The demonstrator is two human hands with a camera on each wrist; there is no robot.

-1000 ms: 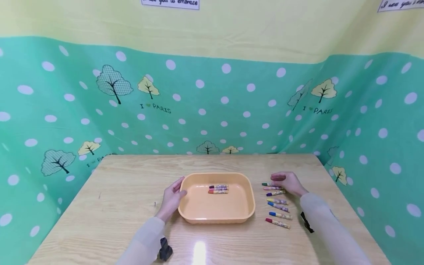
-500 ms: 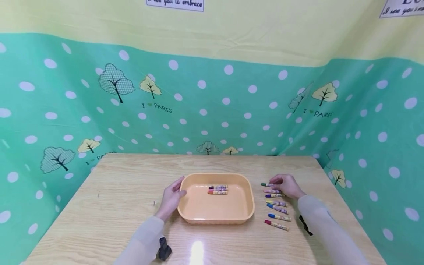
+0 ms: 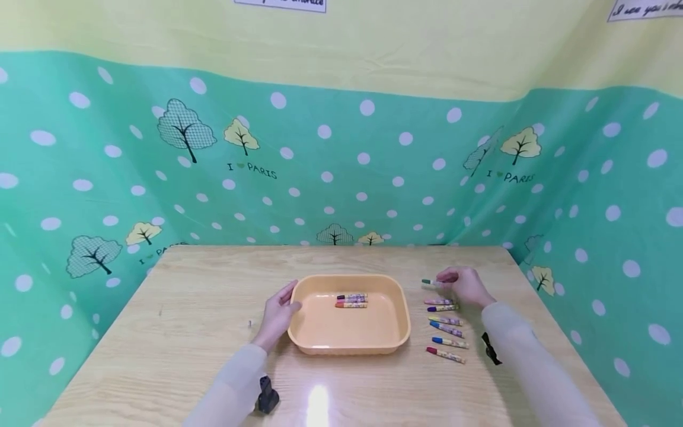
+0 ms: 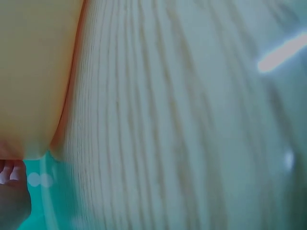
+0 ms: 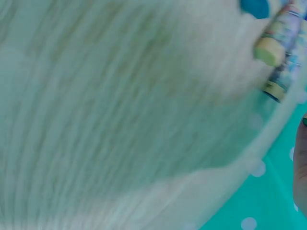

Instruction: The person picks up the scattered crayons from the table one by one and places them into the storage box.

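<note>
My left hand (image 3: 277, 314) holds the left rim of a peach plastic tray (image 3: 349, 335), thumb over the edge and fingers along the outside wall. In the left wrist view, part of that hand (image 4: 13, 201) shows beside the tray wall (image 4: 36, 72). Three crayons lie side by side inside, an orange one (image 3: 351, 305) nearest me. Right of the tray, my right hand (image 3: 468, 287) pinches a green crayon (image 3: 430, 282) by its rear part, its tip pointing left. In the right wrist view only a sliver of the hand (image 5: 301, 172) appears.
Below the right hand lies a loose column of several crayons, among them a purple one (image 3: 441, 308), a blue one (image 3: 450, 342) and a red one (image 3: 445, 355). A polka-dot curtain (image 3: 341, 166) hangs behind the wooden table (image 3: 176, 332).
My right hand has closed its fingers on the green crayon and drawn it away from the pink one toward the back. The left hand stays at the tray's rim.
</note>
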